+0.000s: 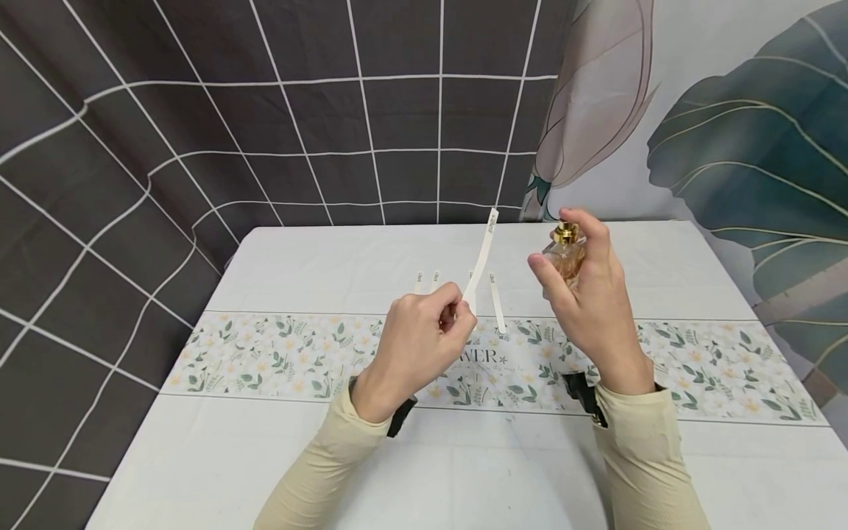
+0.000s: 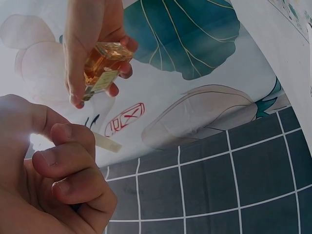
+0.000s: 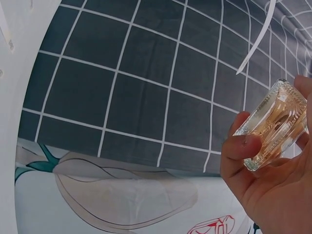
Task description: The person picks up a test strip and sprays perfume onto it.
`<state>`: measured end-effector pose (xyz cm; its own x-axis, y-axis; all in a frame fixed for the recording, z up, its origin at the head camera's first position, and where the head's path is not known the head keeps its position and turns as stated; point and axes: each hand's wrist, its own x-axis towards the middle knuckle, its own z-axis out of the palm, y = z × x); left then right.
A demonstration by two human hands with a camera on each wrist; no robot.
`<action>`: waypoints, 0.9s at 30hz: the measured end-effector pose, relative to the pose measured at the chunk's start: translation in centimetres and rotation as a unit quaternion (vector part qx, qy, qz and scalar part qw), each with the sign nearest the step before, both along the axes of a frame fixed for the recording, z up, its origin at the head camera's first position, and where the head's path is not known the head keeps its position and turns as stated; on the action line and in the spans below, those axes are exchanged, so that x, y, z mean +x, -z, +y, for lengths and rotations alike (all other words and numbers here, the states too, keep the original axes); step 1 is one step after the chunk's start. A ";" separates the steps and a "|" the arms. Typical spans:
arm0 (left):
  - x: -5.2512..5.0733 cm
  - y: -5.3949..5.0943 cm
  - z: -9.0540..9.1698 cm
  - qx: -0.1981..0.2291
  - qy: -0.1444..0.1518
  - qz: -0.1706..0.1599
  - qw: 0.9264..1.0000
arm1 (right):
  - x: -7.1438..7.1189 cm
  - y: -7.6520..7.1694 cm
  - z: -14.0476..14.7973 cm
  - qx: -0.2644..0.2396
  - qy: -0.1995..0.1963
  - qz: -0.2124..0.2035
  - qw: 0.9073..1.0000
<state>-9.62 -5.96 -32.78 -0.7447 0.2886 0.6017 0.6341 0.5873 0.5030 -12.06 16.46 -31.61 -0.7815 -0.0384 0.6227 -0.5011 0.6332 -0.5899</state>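
My left hand (image 1: 424, 331) pinches the lower end of a white paper test strip (image 1: 485, 250) with small print near its top. The strip stands up from my fingers, leaning right. My right hand (image 1: 596, 309) holds a glass perfume bottle (image 1: 564, 259) with amber liquid and a gold spray top, the index finger over the top. A gap separates the bottle from the strip. In the left wrist view the bottle (image 2: 105, 63) shows its base and a pale label. Right fingers wrap its clear, faceted glass (image 3: 280, 122) in the right wrist view.
More paper strips lie on the white table (image 1: 278, 265) beyond my left hand, one strip (image 1: 497, 303) to its right and others partly hidden behind it. A floral printed band (image 1: 265, 357) crosses the table. A dark grid cloth (image 1: 318, 110) and a leaf-print curtain (image 1: 762, 147) hang behind.
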 end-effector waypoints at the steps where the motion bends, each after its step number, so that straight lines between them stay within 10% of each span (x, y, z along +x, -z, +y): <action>1: 0.0 0.0 0.0 0.000 0.000 0.000 1.000 | 0.0 0.0 0.0 0.001 0.000 0.000 1.000; 27: 0.0 0.1 0.1 0.000 0.003 0.003 1.000 | 0.2 -0.1 0.0 0.012 0.006 0.008 1.000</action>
<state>-9.58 -5.86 -32.92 -0.7394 0.2923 0.6065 0.6403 0.5837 0.4993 -11.83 16.49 -31.48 -0.7721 -0.0435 0.6340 -0.5020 0.6534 -0.5665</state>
